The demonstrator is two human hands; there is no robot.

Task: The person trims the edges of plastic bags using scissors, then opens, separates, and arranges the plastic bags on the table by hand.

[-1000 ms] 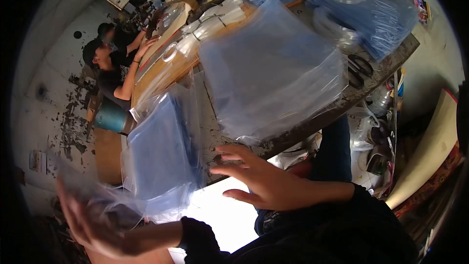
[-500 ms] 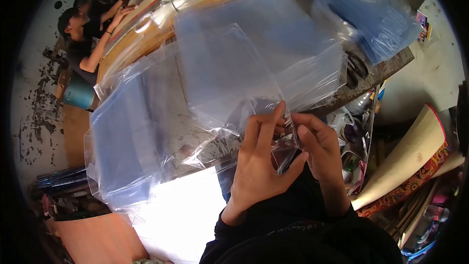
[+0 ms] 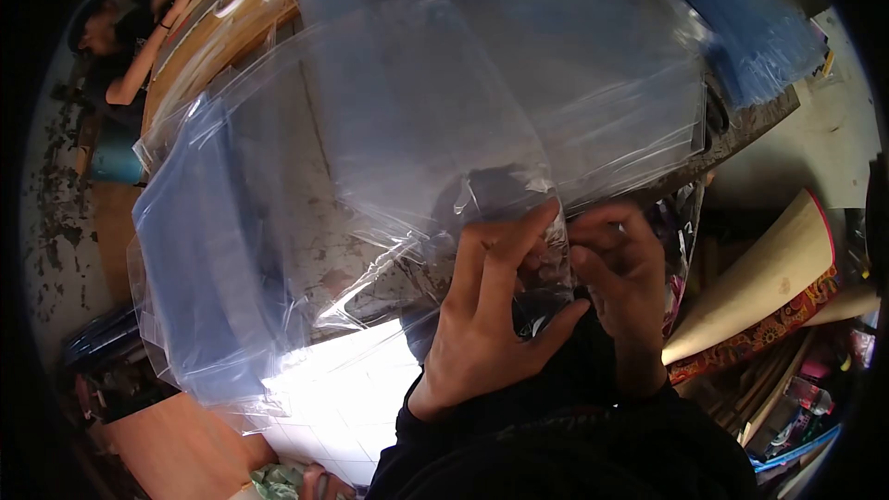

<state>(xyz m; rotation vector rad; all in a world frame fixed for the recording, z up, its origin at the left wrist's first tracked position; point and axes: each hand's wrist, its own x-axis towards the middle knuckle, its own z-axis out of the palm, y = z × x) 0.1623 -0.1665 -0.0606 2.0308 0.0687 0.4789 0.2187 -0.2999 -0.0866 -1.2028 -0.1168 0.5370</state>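
Note:
A clear plastic sheet [image 3: 407, 111] lies over the worktable, its near corner raised and crinkled between my hands. My left hand [image 3: 495, 301] is at that corner, index finger stretched along the edge, thumb apart and the other fingers bent at the film. On the other side of the edge, my right hand [image 3: 620, 273] pinches the plastic with thumb and bent fingers. Whether it is a single layer or a bag, I cannot tell. A stack of bluish clear plastic [image 3: 208, 268] hangs over the table's near left edge. More plastic sheets [image 3: 630, 120] lie beneath and beyond.
Bundled blue plastic [image 3: 759, 46] lies at the back right of the worn worktable [image 3: 324, 264]. Rolled material [image 3: 759, 287] leans at the right, above assorted clutter. Another person's arm [image 3: 148, 60] rests over the table at the far left. A hand [image 3: 319, 481] shows at the bottom.
The view has shifted closer to the table. Both my hands stay at the plastic corner, a little farther right, with the edge between them drawn more upright. A hand has appeared at the bottom.

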